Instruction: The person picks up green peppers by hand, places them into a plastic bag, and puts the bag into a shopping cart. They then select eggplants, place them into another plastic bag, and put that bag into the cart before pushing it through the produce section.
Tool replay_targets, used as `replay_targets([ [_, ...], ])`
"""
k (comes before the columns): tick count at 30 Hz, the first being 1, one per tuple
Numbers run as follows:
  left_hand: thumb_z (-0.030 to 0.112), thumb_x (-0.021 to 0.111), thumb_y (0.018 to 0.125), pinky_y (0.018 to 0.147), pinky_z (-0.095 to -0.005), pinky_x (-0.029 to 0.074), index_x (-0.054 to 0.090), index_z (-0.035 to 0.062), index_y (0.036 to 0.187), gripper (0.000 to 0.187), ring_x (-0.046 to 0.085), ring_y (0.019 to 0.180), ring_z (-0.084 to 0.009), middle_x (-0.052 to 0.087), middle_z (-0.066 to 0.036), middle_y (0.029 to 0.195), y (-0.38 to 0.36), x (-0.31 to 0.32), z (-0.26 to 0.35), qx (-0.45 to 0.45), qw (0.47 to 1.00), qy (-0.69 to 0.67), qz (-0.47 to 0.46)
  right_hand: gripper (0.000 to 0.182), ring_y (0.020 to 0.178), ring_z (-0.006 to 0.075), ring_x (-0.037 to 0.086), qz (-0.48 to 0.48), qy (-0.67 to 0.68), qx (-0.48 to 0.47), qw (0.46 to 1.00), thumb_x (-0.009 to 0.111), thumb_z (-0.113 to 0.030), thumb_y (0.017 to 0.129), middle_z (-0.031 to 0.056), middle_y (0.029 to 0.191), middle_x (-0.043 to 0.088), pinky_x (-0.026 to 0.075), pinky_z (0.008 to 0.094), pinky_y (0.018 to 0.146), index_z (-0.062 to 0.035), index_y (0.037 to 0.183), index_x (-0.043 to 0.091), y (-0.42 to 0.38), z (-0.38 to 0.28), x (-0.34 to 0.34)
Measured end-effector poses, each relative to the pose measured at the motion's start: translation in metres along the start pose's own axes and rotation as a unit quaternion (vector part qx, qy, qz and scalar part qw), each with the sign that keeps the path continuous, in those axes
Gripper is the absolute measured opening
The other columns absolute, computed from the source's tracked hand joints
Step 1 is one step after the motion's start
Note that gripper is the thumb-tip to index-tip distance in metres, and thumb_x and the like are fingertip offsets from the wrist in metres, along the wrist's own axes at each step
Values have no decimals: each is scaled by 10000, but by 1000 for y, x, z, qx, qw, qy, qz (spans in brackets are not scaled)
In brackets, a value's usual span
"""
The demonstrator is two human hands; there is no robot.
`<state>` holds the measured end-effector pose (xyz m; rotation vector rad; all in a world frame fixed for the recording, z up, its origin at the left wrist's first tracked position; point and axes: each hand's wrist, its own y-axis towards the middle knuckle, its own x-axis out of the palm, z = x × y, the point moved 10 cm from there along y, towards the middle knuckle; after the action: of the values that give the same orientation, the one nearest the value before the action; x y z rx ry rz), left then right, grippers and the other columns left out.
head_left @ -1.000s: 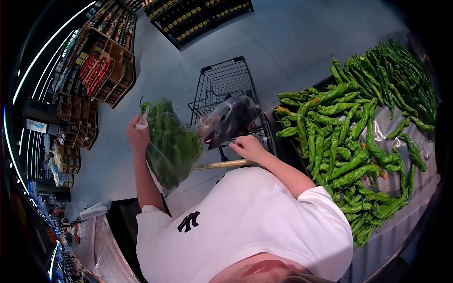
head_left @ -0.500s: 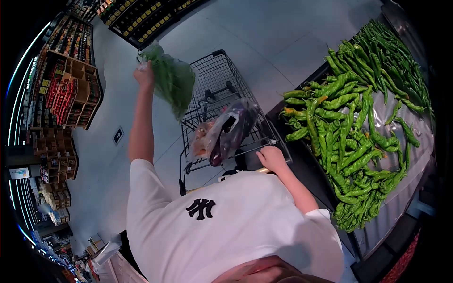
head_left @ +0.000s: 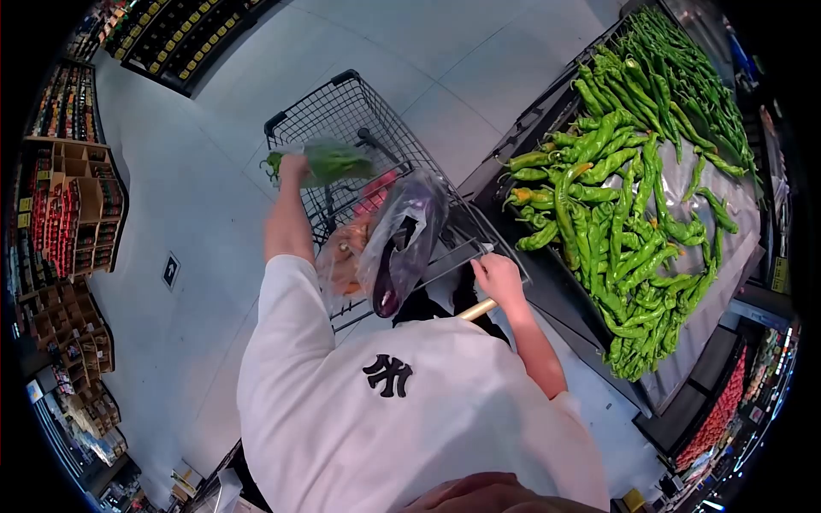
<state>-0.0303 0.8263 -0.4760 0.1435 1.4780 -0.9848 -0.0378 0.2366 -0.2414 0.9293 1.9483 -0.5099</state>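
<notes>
In the head view, my left hand [head_left: 293, 169] is closed around the gathered neck of a clear plastic bag of green vegetables [head_left: 335, 162], likely green peppers; motion blurs them. That bag hangs over the left side of a wire shopping cart [head_left: 342, 101]. My right hand [head_left: 499, 279] is curled at the near right corner of the cart, on its handle [head_left: 477, 309]; the fingertips are partly hidden. A bag of dark purple eggplants [head_left: 386, 295] lies in the near part of the cart. Beside it are a bag of orange-brown produce [head_left: 340, 256] and something pink [head_left: 375, 195].
To the right, a produce stand holds long green peppers [head_left: 633, 231] and thinner green ones [head_left: 684, 77] behind. Wooden shelves [head_left: 94, 205] with red goods stand at the left. A dark display rack [head_left: 184, 43] is at the far left. A floor sign [head_left: 171, 271] shows an arrow.
My left hand has brought the bag of green vegetables down and right, from beside the cart to over it. My right hand stays at the handle. The whole view has turned slightly.
</notes>
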Motion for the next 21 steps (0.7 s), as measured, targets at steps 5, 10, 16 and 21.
replay_targets([
  [5,176,694,795,577,-423,580,687,-5,930,226,718,678,-319,710,-171,799,-61,74,12,-32,945,-263,-193,276,694,360,610,-6,-8,31,999,679,-204,862,149,694,600,485,453,635,-19,675,597,5,4,5],
  [10,215,622,823,673,-428,576,679,20,972,252,721,807,-341,710,-197,838,-17,42,-22,63,986,-134,-73,290,697,369,604,-22,-13,40,999,678,-224,872,152,705,601,479,446,620,-11,689,607,10,4,13],
  [16,166,618,796,792,-470,533,669,57,927,177,662,947,-386,697,-193,954,-1,-34,36,157,986,3,63,292,701,371,608,-46,-25,30,998,668,-245,878,153,712,605,484,447,626,-13,707,624,23,-6,20],
  [21,120,579,797,792,-482,520,645,64,869,113,650,951,-374,690,-155,954,7,-51,39,240,968,55,53,289,756,370,632,-73,-41,56,995,643,-255,892,161,752,635,503,458,678,-13,734,640,32,-9,25],
])
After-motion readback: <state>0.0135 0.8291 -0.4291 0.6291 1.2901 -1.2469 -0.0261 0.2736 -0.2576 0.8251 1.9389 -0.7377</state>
